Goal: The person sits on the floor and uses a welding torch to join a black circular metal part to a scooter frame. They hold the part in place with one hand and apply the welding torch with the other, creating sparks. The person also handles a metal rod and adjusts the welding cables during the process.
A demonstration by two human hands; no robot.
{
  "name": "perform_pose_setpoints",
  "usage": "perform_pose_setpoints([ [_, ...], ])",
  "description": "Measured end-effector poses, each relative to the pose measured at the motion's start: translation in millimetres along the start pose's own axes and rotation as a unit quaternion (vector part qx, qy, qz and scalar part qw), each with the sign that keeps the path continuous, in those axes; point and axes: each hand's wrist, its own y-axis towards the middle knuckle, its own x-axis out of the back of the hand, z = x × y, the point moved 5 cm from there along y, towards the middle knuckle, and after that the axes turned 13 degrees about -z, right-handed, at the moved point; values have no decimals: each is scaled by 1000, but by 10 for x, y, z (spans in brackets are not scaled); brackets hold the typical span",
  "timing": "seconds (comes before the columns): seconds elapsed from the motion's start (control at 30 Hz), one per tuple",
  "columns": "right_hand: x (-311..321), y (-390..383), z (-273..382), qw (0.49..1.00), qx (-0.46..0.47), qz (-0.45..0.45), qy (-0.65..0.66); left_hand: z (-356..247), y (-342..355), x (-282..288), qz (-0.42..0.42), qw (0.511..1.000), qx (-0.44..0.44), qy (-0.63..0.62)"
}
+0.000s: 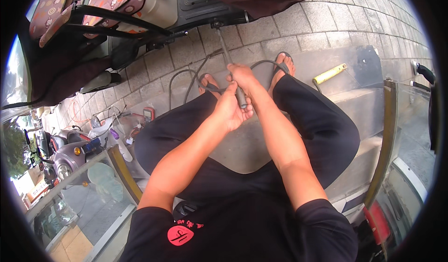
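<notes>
A long grey metal bar [224, 46] slants away from me, with a thicker tubular end [241, 98] nearest me. Its far end meets a small dark fitting [217, 24] on the vehicle's lower edge. My right hand [243, 79] is wrapped round the bar's middle. Closer to me, my left hand [228, 110] grips the tubular end, its fingers curled underneath. A black cable [191, 78] loops on the ground behind the hands, near my sandalled feet. The exact kind of tool at the far end is too small to tell.
Ahead stands a vehicle [193, 1] with patterned seat cushions [112, 1]. A yellow cylindrical object [330, 73] lies on the step to the right. At left are a red-and-grey handheld meter [149, 114], tangled wires and a parked scooter [70, 157]. Glass-panelled doors [389, 141] flank me.
</notes>
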Motion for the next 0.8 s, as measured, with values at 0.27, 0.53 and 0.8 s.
perform_pose_setpoints([
  [0.27, -246, -245, 257, 1000, -14, -21, -5, -214, -334, -89, -110, 993, -13, -36],
  [0.53, -179, -244, 361, 999, -33, 9, 20, -219, -379, -208, -106, 993, -8, -44],
  [0.8, -212, -217, -38, 959, -162, 93, 215, 14, -438, -71, -137, 988, -65, 40],
])
